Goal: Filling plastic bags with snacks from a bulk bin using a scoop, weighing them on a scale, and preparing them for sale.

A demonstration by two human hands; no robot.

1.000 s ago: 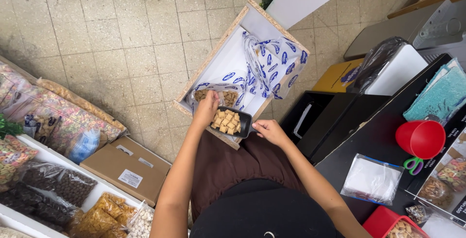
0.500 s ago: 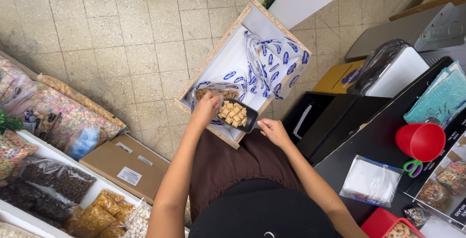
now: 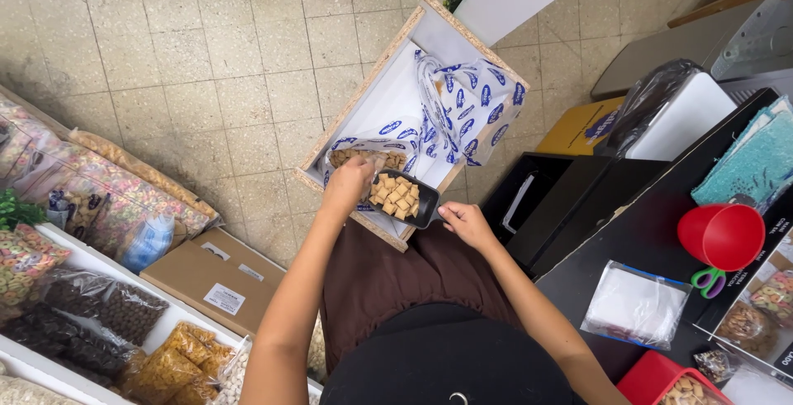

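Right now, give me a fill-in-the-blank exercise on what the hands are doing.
1. The right hand holds a black ____ full of square tan pieces.
2. The left hand grips the rim of the printed plastic bag that lies in a ____ crate.
3. The cup on the black counter is ____.

Answers: scoop; wooden; red

White bag [image 3: 462, 107] with blue ovals, black scoop [image 3: 413, 200], red cup [image 3: 721, 235].

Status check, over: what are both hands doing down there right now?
Left hand at the open cereal bag in the wooden crate. Right hand holding the black scoop, full of square pieces. Nothing blocking either hand.
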